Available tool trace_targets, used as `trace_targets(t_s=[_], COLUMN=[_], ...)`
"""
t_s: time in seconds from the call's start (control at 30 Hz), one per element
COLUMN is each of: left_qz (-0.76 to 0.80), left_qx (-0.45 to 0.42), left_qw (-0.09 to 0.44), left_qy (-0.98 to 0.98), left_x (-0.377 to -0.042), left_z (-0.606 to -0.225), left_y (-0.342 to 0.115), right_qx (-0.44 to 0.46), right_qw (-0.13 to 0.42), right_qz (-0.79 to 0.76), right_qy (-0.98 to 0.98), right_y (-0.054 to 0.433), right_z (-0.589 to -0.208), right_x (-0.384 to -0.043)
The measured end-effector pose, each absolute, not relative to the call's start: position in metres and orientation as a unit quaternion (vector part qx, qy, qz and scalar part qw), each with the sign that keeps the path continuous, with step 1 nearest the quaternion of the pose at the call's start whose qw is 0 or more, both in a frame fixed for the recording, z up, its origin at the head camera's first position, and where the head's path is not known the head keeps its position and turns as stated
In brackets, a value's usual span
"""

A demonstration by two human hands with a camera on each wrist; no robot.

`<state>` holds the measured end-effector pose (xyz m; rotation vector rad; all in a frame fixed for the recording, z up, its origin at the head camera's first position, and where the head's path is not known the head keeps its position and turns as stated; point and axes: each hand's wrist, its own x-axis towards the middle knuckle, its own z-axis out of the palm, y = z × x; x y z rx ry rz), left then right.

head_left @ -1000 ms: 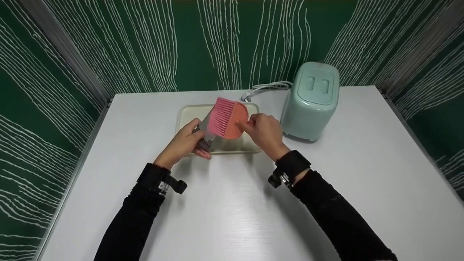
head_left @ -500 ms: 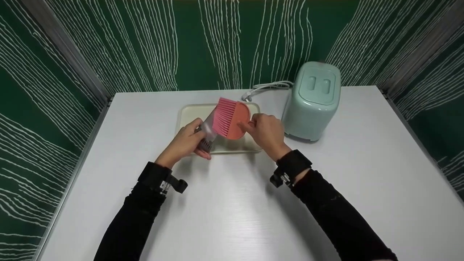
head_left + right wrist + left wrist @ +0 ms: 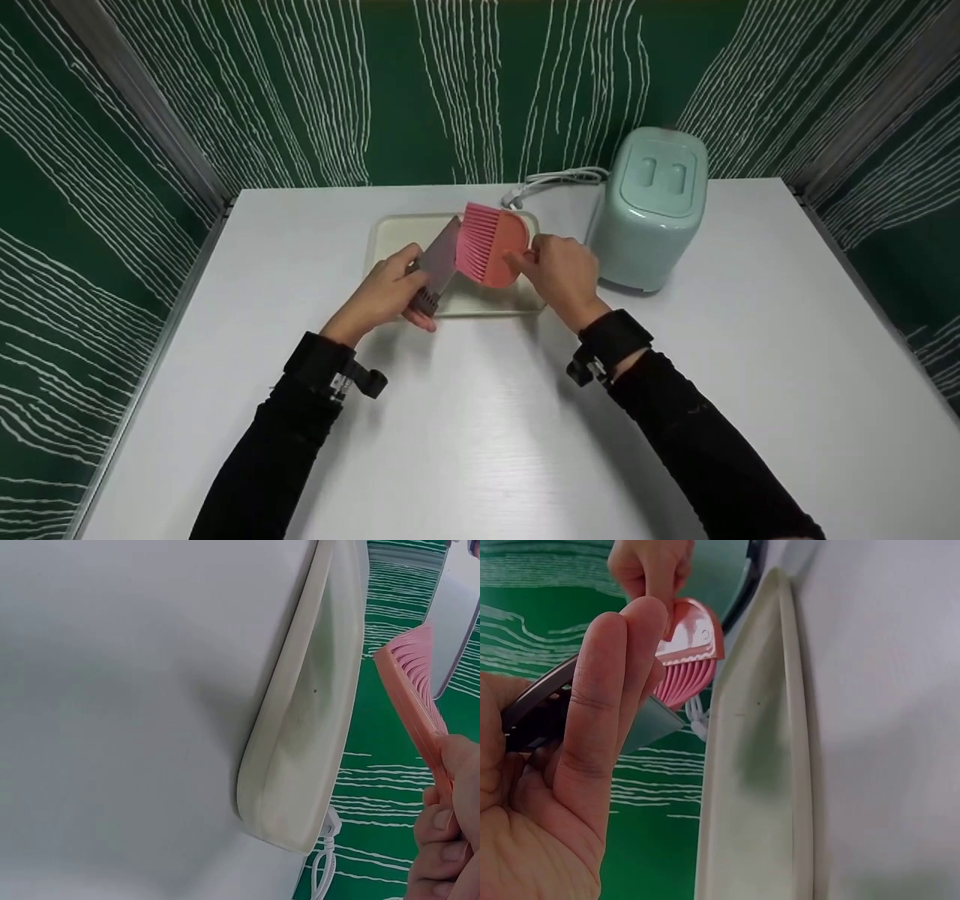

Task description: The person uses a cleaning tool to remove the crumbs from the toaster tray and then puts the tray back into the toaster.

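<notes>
In my left hand [image 3: 386, 289] I pinch a flat grey metal plate [image 3: 442, 255] by its dark, slotted end, tilted up. Two fingers [image 3: 596, 705] of that hand stretch out straight in the left wrist view. Between the thumb and fingers of my right hand [image 3: 564, 276] is a small brush [image 3: 501, 251] with a half-round orange handle and pink bristles. Its bristle tips are at the plate's right edge, and most of the plate's face shows. Both things are over a shallow cream tray [image 3: 386, 234]; the right wrist view shows a tiny dark speck [image 3: 315, 691] in it.
A mint-green toaster [image 3: 651, 225] with a lid stands behind and to the right of my right hand. Its white cord and plug [image 3: 517, 196] lie at the back edge of the white table [image 3: 480, 420]. Green walls with white lines enclose the table.
The brush has slid to the right across the plate, from overlapping it to its edge, and more of the plate shows. My left hand holds nearly still.
</notes>
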<state>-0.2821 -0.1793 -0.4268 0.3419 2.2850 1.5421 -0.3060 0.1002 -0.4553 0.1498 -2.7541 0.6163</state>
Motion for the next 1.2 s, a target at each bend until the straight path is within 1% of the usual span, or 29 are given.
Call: trace_targets(t_s=[0.33, 0.57, 0.87, 1.2], left_qz=[0.533, 0.516, 0.504, 0.498], left_qx=[0.129, 0.126, 0.122, 0.128], left_qw=[0.187, 0.184, 0.186, 0.187], left_qy=[0.815, 0.827, 0.834, 0.837], left_x=[-0.278, -0.278, -0.278, -0.278], left_z=[-0.425, -0.425, -0.43, -0.432], left_y=[-0.179, -0.181, -0.183, -0.185], right_qx=[0.057, 0.061, 0.048, 0.048], right_qw=[0.162, 0.181, 0.186, 0.206], right_qz=[0.213, 0.193, 0.19, 0.197], right_qy=[-0.962, -0.962, -0.963, -0.957], right_y=[0.105, 0.109, 0.114, 0.12], right_z=[-0.457, -0.46, -0.459, -0.46], right_x=[-0.306, -0.308, -0.31, -0.313])
